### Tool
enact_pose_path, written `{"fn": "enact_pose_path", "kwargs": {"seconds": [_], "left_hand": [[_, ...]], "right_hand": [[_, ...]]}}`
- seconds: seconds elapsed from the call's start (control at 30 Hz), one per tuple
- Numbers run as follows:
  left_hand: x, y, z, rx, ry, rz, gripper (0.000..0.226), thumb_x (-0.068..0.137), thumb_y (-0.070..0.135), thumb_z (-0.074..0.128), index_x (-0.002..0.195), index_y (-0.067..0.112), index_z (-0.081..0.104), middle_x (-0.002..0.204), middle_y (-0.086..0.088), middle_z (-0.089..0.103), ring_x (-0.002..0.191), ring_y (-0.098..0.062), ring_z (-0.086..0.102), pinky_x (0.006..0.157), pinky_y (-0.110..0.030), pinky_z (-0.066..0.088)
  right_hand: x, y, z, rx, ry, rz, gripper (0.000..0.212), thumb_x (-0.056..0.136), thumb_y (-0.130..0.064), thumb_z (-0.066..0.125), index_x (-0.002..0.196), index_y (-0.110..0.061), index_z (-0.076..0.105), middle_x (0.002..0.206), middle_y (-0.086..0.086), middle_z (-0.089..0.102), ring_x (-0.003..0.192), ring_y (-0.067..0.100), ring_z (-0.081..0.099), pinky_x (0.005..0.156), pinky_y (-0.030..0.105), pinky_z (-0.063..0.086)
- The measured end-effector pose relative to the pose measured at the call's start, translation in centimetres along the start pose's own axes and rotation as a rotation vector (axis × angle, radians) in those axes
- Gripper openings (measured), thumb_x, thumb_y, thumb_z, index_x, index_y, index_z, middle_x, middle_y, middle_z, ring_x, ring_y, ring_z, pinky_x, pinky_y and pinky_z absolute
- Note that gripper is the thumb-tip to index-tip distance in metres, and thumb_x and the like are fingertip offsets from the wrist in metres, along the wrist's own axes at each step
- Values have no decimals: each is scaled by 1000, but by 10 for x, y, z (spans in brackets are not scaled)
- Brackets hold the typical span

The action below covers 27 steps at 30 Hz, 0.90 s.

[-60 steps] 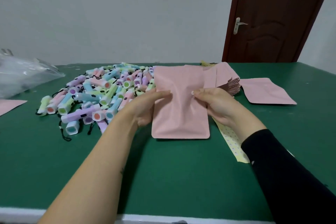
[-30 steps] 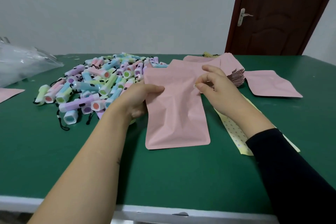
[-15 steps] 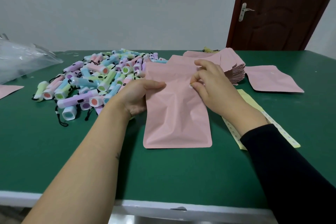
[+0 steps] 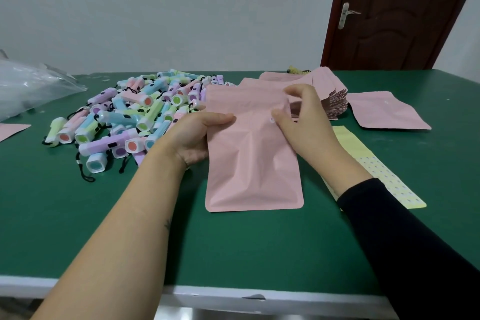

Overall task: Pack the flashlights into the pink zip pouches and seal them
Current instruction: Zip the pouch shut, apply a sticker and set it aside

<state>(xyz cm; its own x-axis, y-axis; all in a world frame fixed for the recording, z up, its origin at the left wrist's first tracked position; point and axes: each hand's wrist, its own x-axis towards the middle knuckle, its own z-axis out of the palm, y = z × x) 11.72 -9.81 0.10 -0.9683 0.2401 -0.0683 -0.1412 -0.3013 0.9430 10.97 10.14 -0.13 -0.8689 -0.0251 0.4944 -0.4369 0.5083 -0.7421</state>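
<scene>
left hand (image 4: 193,137) and right hand (image 4: 301,117) pinch the pink pouch (image 4: 253,163) by its side edges; looks light and floppy, best opened at its top rim

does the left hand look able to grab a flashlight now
Probably not yet: the left hand grips the pink pouch. The flashlight pile lies right beside it, nothing between, so letting go should suffice.

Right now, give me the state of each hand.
Left hand: closed, gripping the pink pouch by its left edge.
Right hand: closed, pinching the same pouch near its upper right edge.
</scene>
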Motion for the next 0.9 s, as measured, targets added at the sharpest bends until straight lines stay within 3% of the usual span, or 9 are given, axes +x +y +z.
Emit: {"fn": "enact_pose_path", "kwargs": {"seconds": [0.07, 0.13, 0.23, 0.4, 0.53, 0.6, 0.67, 0.77, 0.9], "left_hand": [[0, 0, 0, -7, 0, 7, 31, 79, 6, 58, 108, 5, 67, 99, -8, 74, 83, -22, 73, 71, -31, 61], [0, 0, 2, -20, 3, 11, 34, 75, 7, 60, 108, 5, 67, 98, -8, 74, 82, -22, 73, 71, -31, 61], [-1, 0, 2, -26, 2, 7, 35, 73, 9, 61, 107, 4, 67, 95, -9, 75, 80, -22, 73, 67, -31, 60], [0, -2, 2, -49, 15, 2, 26, 85, 4, 56, 110, 3, 66, 96, -9, 74, 80, -22, 73, 67, -31, 60], [3, -2, 1, -85, 37, -8, 24, 91, 4, 53, 111, 2, 66, 101, -11, 73, 83, -24, 73, 72, -34, 61], [3, -2, 1, -96, 38, -8, 26, 89, 5, 54, 112, 1, 65, 102, -12, 73, 84, -24, 73, 73, -35, 61], [3, -2, 2, -109, 11, 4, 30, 84, 8, 57, 112, 2, 65, 99, -11, 74, 83, -23, 73, 70, -33, 61], [3, -3, 4, -48, -105, 42, 28, 81, 8, 65, 108, 10, 66, 95, -6, 75, 82, -20, 73, 69, -31, 59], [6, -13, 14, 120, -121, 18, 30, 77, 2, 73, 105, 11, 66, 97, -6, 76, 84, -20, 73, 70, -31, 59]], "right_hand": [[0, -2, -1, 401, -44, 355, 34, 92, -28, 65, 121, -12, 60, 124, 4, 63, 114, 20, 61, 88, 24, 41], [-3, 2, -2, 642, -167, 507, 15, 89, -27, 68, 95, -13, 71, 100, 5, 75, 96, 23, 71, 81, 29, 51], [-7, 4, 0, 633, -163, 394, 7, 87, -14, 72, 81, -11, 72, 75, 0, 75, 65, 12, 69, 56, 20, 52], [-7, 4, 4, 511, -28, 281, 11, 85, -11, 73, 75, -14, 72, 81, 12, 74, 71, 17, 64, 70, 33, 52], [-8, 4, 6, 525, -49, 285, 42, 87, -22, 72, 49, -24, 56, 58, 1, 55, 56, 10, 51, 52, 21, 39], [-9, 4, 6, 564, -98, 322, 40, 87, -25, 72, 51, -23, 56, 59, -5, 60, 54, 9, 56, 50, 18, 42], [-10, 4, 7, 592, -104, 328, 21, 85, -19, 74, 66, -20, 67, 68, -4, 72, 61, 11, 67, 54, 22, 52], [-9, 4, 7, 584, 51, 322, 7, 84, -19, 75, 79, -15, 71, 86, 7, 76, 77, 21, 69, 75, 41, 58], [-2, 10, 0, 718, 140, 350, 9, 85, -20, 74, 88, -12, 71, 91, 6, 76, 81, 20, 71, 79, 40, 58]]}}
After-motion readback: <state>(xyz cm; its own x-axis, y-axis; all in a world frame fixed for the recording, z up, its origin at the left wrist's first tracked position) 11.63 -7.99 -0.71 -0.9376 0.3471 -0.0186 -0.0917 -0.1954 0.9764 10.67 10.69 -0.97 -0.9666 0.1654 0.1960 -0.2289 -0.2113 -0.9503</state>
